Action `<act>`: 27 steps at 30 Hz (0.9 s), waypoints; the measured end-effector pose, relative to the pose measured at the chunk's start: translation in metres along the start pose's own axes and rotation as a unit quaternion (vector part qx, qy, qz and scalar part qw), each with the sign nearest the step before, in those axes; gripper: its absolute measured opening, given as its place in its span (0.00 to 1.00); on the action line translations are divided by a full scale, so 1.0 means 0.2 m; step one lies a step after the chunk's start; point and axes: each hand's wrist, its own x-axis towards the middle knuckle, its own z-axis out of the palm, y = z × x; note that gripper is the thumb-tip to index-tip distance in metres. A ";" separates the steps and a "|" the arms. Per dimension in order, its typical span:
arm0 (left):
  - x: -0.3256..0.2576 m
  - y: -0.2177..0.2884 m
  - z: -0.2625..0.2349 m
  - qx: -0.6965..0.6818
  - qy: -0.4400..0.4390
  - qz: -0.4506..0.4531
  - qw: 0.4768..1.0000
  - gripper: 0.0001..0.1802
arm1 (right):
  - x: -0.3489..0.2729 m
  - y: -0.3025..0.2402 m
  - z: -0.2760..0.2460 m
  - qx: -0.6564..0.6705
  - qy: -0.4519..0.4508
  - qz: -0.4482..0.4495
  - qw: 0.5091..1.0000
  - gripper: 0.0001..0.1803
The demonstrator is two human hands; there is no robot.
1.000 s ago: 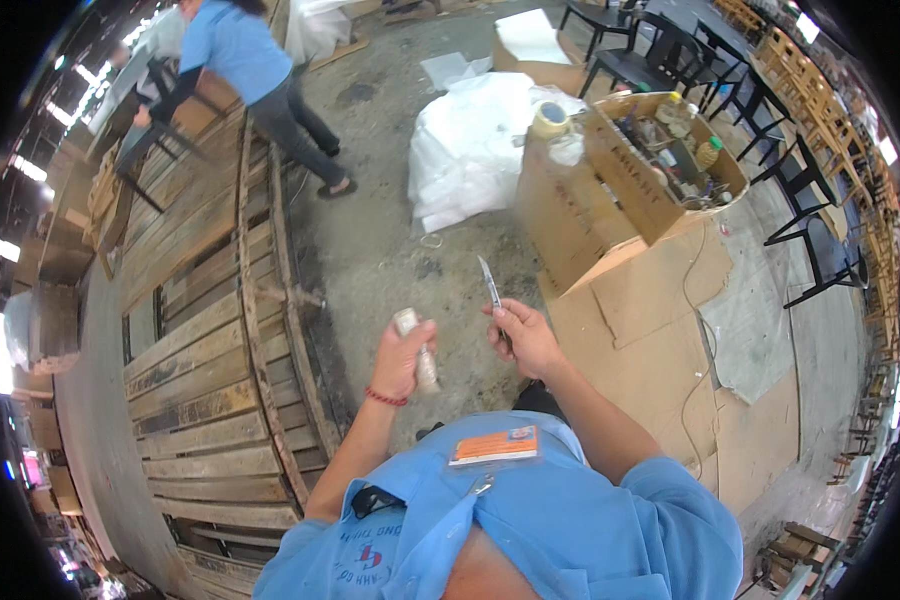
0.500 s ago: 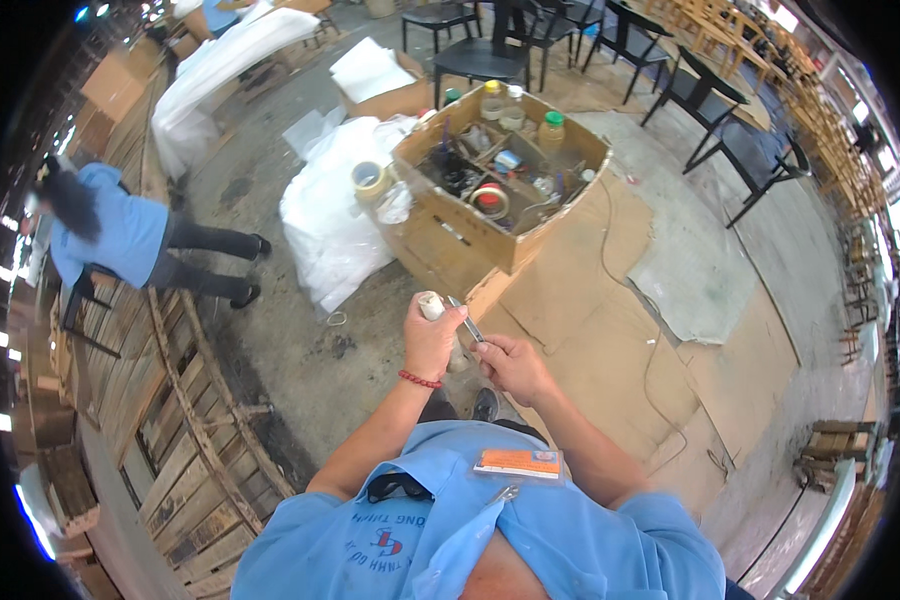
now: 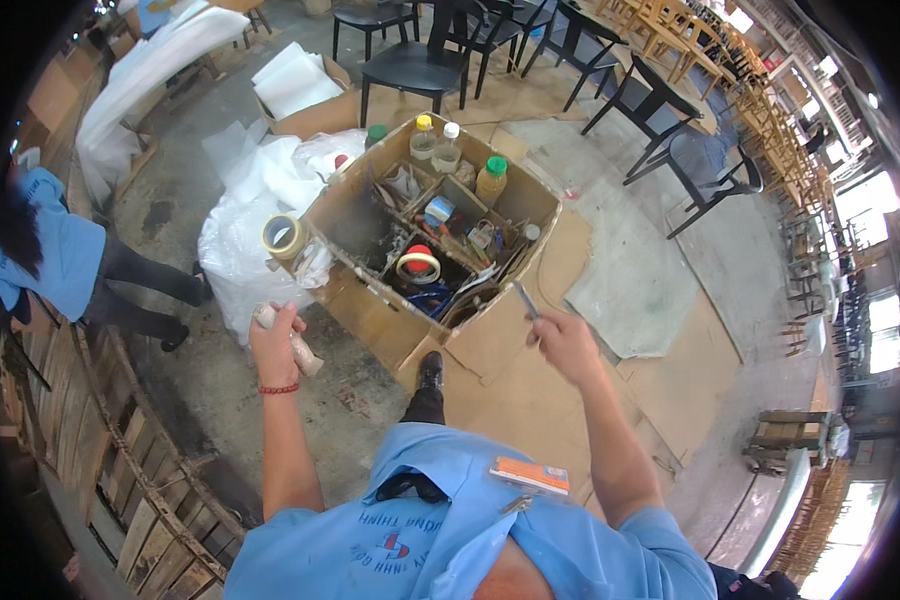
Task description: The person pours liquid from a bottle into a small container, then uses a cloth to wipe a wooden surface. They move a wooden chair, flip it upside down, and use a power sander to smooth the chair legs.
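Fingers of my right hand are pinched around a thin grey metal blade, tip poking up toward the open cardboard box full of tape rolls and bottles. My left hand is wrapped tight round a small pale cylinder, looks like a wrapped-up roll, off to the left of the box and below the roll of beige tape sitting on the box corner. Honest worry: that blade is bare and my hands are well apart, so bringing them together carelessly could nick my left palm. The cylinder sticks out below my fist, so it could slide free onto the stained concrete floor. My black shoe is right by the box flap, easy to trip on.
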 end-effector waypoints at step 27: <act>-0.12 0.09 1.58 -0.253 -0.371 -0.137 0.883 0.23 | 0.60 -0.13 -0.38 0.242 -0.188 -0.172 0.936 0.37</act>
